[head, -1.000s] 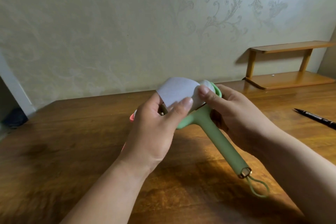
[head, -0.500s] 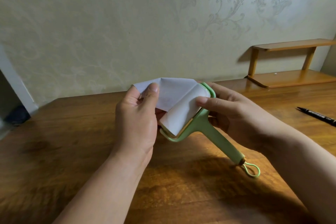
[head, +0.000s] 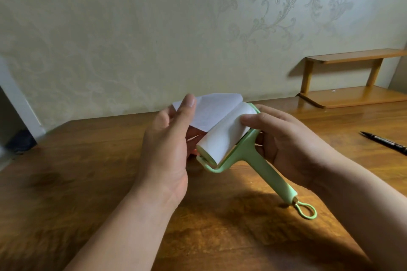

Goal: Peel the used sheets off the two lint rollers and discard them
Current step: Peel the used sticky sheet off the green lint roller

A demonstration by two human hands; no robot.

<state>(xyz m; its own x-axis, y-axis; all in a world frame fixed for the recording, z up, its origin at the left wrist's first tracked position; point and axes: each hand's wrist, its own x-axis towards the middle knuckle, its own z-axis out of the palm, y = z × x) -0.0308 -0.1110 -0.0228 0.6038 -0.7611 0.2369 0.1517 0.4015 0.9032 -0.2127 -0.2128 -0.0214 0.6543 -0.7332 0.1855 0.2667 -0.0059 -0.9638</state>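
A green lint roller [head: 259, 160] with a white paper roll [head: 224, 136] is held above the wooden table [head: 66, 182], its handle pointing down to the right with a loop at the end. My right hand [head: 286, 145] grips the roller's head, thumb on the roll. My left hand [head: 169, 145] pinches the peeled white sheet [head: 211, 114], which stretches leftward from the roll and is still joined to it. A bit of a red object [head: 193, 136] shows behind my left hand; most of it is hidden.
A black pen [head: 385, 143] lies on the table at the right. A small two-level wooden shelf [head: 352, 97] stands at the back right against the patterned wall. The table's left corner is near a dark gap at the far left.
My left hand has pulled the sheet up and to the left, unwinding more of it from the roll. The roller has tilted so its roll faces me more.
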